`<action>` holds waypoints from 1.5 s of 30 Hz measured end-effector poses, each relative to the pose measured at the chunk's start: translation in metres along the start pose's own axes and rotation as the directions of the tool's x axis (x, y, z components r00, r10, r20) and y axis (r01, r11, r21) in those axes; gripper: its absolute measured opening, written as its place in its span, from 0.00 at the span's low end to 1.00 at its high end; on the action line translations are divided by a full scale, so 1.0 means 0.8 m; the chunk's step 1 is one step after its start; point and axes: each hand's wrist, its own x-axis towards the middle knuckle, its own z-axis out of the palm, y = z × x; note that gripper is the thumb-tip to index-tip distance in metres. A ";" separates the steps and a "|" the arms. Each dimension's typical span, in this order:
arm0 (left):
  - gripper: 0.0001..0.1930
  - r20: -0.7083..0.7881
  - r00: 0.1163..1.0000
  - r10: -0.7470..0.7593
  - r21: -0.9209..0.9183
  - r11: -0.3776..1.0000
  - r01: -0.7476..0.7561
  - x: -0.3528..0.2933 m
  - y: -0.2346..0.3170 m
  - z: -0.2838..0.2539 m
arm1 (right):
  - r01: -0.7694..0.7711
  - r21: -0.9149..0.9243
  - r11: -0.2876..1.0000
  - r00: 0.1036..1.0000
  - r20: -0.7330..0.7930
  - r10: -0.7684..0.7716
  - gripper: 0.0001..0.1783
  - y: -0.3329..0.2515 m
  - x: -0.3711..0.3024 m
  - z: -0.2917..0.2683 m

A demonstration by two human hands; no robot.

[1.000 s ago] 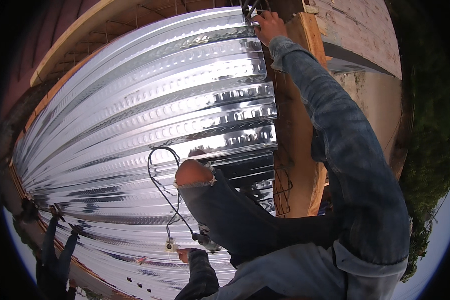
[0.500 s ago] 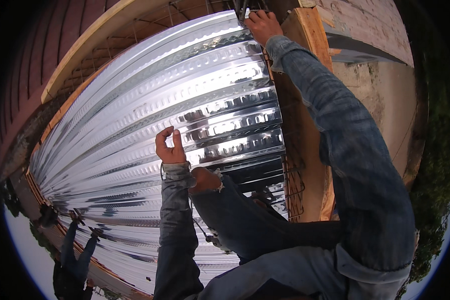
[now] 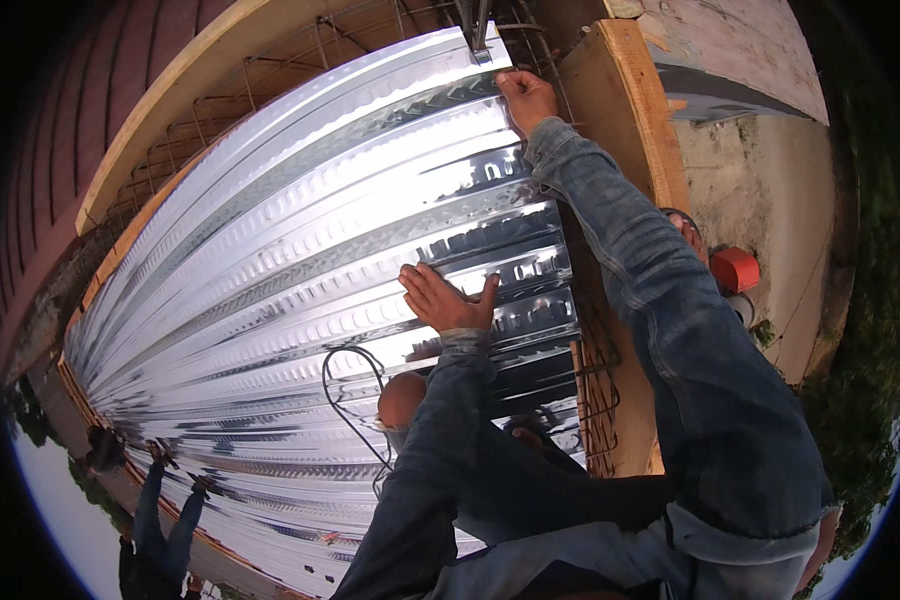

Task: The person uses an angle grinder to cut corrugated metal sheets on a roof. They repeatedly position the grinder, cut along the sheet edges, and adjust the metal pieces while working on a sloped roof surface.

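Ribbed, shiny metal decking sheets (image 3: 300, 215) spread out below me and toward the left. At the far right corner my right hand (image 3: 530, 98) is closed, its fingertips pinching the sheet's end edge beside dark steel bars (image 3: 478, 30). My left hand (image 3: 445, 298) is open over the ribs, palm down and fingers stretched, with the thumb apart; it looks to be resting on the metal. A black cable loop (image 3: 330, 385) lies by my bent knee (image 3: 402, 400), just left of my left forearm.
A wooden board (image 3: 640, 110) and a rebar cage (image 3: 595, 400) run along the sheets' right end. More rebar (image 3: 245, 90) lies behind a curved-looking plank (image 3: 135, 150). Another person (image 3: 155, 520) stands at the lower left. Beyond my right arm shows a red object (image 3: 735, 270).
My right hand has come nearer from the corner bars to the sheet's edge. My left hand has moved right and flattened over the ribs. The red object has come into view.
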 end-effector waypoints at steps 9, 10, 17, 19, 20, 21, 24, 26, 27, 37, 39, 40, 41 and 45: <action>0.59 -0.100 0.990 -0.105 0.062 0.992 0.111 0.013 0.017 0.014 | 0.058 -0.179 0.982 0.996 -0.059 -0.070 0.32 0.004 0.029 -0.008; 0.58 -0.093 0.990 -0.109 0.094 0.989 0.117 0.012 0.015 0.015 | -0.011 -0.269 0.963 0.998 -0.066 -0.007 0.32 0.000 0.024 -0.006; 0.57 -0.154 0.983 -0.102 0.067 0.991 0.113 0.011 0.023 0.023 | -0.115 -0.385 0.916 0.989 -0.135 0.067 0.26 -0.041 0.035 -0.001; 0.58 -0.130 0.986 -0.107 0.055 0.992 0.115 0.013 0.028 0.016 | -0.038 -0.513 0.858 0.984 -0.171 -0.058 0.23 -0.043 0.029 0.004; 0.58 -0.121 0.987 -0.102 0.056 0.992 0.110 0.011 0.029 0.015 | -0.054 -0.460 0.886 0.987 -0.158 -0.021 0.23 -0.045 0.026 0.001; 0.58 -0.125 0.986 -0.109 0.061 0.991 0.117 0.014 0.027 0.014 | -0.061 -0.400 0.914 0.992 -0.125 0.011 0.22 -0.047 0.021 0.004; 0.58 -0.087 0.990 -0.115 0.064 0.991 0.121 0.018 0.020 0.012 | 0.074 -0.340 0.938 0.997 0.036 -0.066 0.24 -0.052 -0.019 -0.018; 0.58 -0.054 0.990 -0.127 0.059 0.990 0.130 0.013 0.022 0.008 | 0.038 -0.432 0.901 0.999 0.003 -0.041 0.27 -0.049 -0.061 -0.049; 0.58 -0.060 0.988 -0.139 0.072 0.987 0.143 0.015 0.025 0.003 | 0.026 -0.480 0.877 0.999 -0.011 -0.036 0.28 -0.054 -0.076 -0.058; 0.45 -0.219 0.958 -0.186 -0.014 0.982 0.188 0.017 0.031 0.018 | -0.355 -0.607 0.711 0.934 -0.197 0.299 0.30 -0.030 -0.254 -0.086; 0.45 -0.194 0.964 -0.182 0.008 0.982 0.187 0.012 0.029 0.017 | -0.296 -0.536 0.791 0.950 -0.081 0.300 0.28 0.003 -0.272 -0.095; 0.45 -0.200 0.962 -0.185 0.015 0.981 0.192 0.020 0.033 0.016 | -0.241 -0.433 0.869 0.970 -0.070 0.234 0.27 0.026 -0.270 -0.091; 0.45 -0.212 0.959 -0.186 -0.007 0.982 0.189 0.024 0.036 0.015 | -0.191 -0.321 0.928 0.982 -0.067 0.178 0.26 0.050 -0.270 -0.090; 0.45 -0.185 0.962 -0.202 -0.035 0.979 0.199 0.036 0.030 0.009 | -0.346 -0.118 0.931 0.938 -0.082 0.338 0.22 0.036 -0.260 -0.079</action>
